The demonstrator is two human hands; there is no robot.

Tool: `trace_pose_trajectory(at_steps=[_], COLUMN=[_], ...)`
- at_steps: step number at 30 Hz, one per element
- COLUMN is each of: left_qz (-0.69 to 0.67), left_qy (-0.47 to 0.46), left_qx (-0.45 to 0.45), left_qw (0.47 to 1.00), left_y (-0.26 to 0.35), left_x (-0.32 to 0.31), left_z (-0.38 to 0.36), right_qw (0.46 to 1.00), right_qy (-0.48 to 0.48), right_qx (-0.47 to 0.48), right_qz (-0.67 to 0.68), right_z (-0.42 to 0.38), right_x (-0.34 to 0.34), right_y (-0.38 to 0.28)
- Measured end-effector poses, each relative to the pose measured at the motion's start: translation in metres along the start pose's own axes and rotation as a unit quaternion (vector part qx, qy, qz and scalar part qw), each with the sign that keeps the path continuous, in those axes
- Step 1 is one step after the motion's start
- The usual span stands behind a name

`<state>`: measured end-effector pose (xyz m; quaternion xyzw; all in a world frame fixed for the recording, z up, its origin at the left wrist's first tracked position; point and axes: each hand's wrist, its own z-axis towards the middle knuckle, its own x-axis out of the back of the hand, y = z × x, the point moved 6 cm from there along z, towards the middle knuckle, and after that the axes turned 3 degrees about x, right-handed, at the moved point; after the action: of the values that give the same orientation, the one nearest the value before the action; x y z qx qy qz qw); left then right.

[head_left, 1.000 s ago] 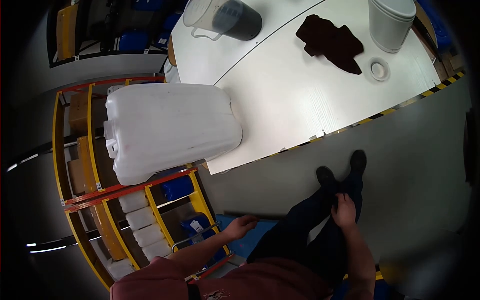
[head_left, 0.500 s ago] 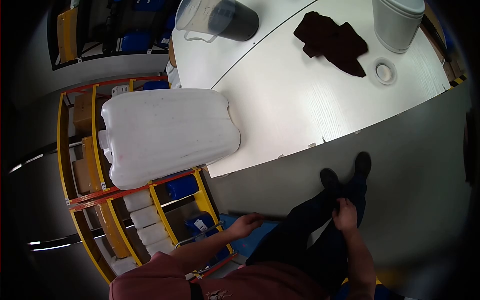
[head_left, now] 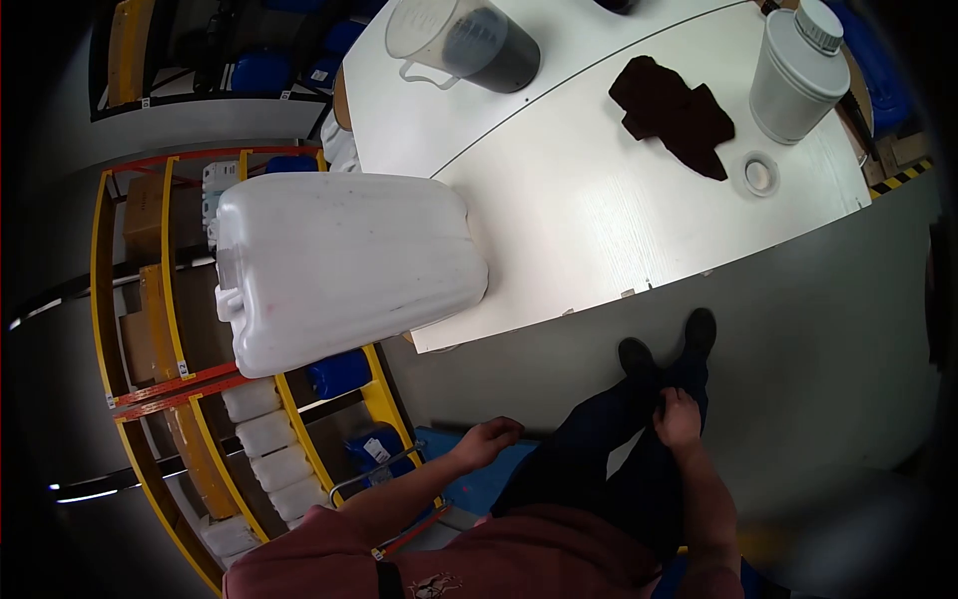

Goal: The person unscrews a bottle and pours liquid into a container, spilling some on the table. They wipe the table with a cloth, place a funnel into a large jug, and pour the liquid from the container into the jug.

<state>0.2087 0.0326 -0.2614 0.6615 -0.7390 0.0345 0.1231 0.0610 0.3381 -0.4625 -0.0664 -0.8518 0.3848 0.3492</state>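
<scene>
My left hand (head_left: 487, 442) hangs over the blue surface near the shelving, its fingers loosely curled together with nothing visible in them. In front of my dark trousers is my right hand (head_left: 679, 418), fingers curled in, also with nothing visible in it. Neither hand touches the white table (head_left: 559, 240). A large white canister (head_left: 349, 265) lies at the table's left end. A clear jug (head_left: 469, 42) with dark liquid stands at the back. Toward the right are a dark cloth (head_left: 679, 115), a small round white item (head_left: 759, 174) and a grey-white capped bottle (head_left: 798, 80).
Yellow and orange shelving (head_left: 180, 290) with boxes and white and blue canisters stands left of the table. A blue platform (head_left: 489, 479) with a metal handle is beside my left hand. My shoes (head_left: 701, 332) stand on the grey floor below the table edge.
The view has shifted, bringing the bottle's cap into sight and moving the table items slightly down. Both hands remain low and away from the table, with little change in pose.
</scene>
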Motion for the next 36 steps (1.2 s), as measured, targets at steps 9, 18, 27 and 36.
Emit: trace_pose_trajectory(at_steps=[9,18,27,36], left_qz=[-0.167,-0.299,-0.457,-0.4], left_qy=[0.043,0.126,0.185,0.2], left_qx=[-0.102,-0.042,-0.087,-0.012], left_qw=[0.98,0.945,0.866,0.894], left_y=[-0.067,-0.083,-0.004,0.029], left_x=[0.039,0.053,0.03,0.04], left_z=[-0.02,-0.065,-0.097,-0.122], right_qw=[0.998,0.914,0.935,0.942], right_qy=[0.018,0.363,0.293,0.252], right_qx=[0.039,0.07,-0.177,-0.168], right_qz=[0.035,0.166,-0.09,-0.145], right_z=[-0.004,0.196,0.359,0.397], right_x=[0.132,0.391,0.488,0.487], right_y=[-0.129,-0.299,-0.287,-0.27])
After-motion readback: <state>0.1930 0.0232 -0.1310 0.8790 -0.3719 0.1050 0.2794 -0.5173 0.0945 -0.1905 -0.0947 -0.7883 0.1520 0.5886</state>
